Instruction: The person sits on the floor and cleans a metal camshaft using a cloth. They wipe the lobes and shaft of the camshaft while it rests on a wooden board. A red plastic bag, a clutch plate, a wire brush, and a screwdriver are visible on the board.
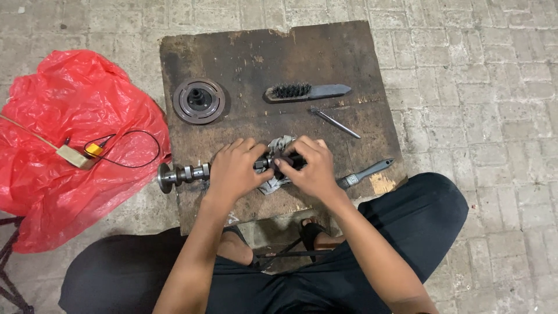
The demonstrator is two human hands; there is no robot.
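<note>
A metal camshaft [183, 173] lies across the front of a dark, stained wooden board [256, 55], its left end sticking out past the board's edge. My left hand [234, 170] wraps around the shaft near its middle. My right hand [309, 167] grips the shaft's right part, fingers curled over it. A grey rag [279, 143] sits bunched under and behind both hands. The stretch of shaft beneath my hands is hidden.
On the board lie a round metal disc [199, 100], a wire brush [307, 92], a thin metal rod [335, 122] and a paintbrush [367, 172]. A red plastic bag [64, 145] with a small wired part [93, 150] lies on the brick floor at left. My knees flank the board's front.
</note>
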